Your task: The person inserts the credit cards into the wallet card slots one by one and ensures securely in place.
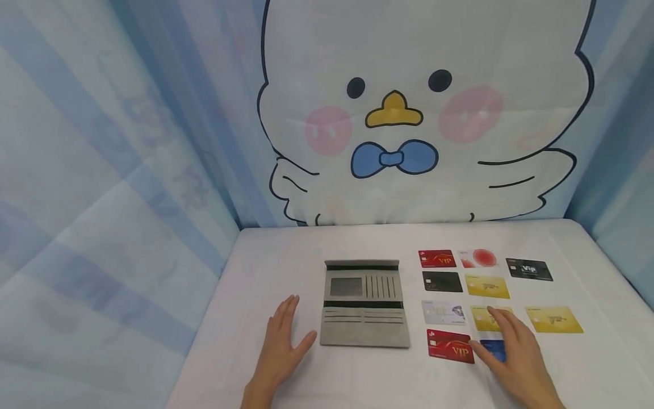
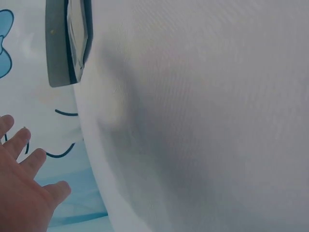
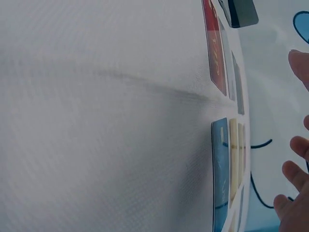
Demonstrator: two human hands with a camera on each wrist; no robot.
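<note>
A pale blue and white fabric backdrop [image 1: 378, 34] printed with a big bow-tied cartoon bird hangs behind a white-covered table [image 1: 286, 255]. A grey wallet [image 1: 365, 335] lies unfolded near the middle of the table, its slots facing up. To its right, bank-style cards sit face up in three columns. The nearest column runs from a far red card [image 1: 437, 259] through a black card [image 1: 442, 282] and a pale card [image 1: 442, 313] to a near red card [image 1: 447, 345]. Beside it come a white card with a red disc [image 1: 472, 259], two yellow ones and a blue card [image 1: 492, 349]; farthest right are a black Vip card [image 1: 529, 269] and another yellow one. The left hand [image 1: 278, 346], fingers extended and thumb spread wide, is just left of the wallet, holding nothing. The right hand [image 1: 521, 363], fingers loosely spread and gripping nothing, partly hides the blue card; its thumb tip appears right by the near red card, though whether they touch is hard to tell.
</note>
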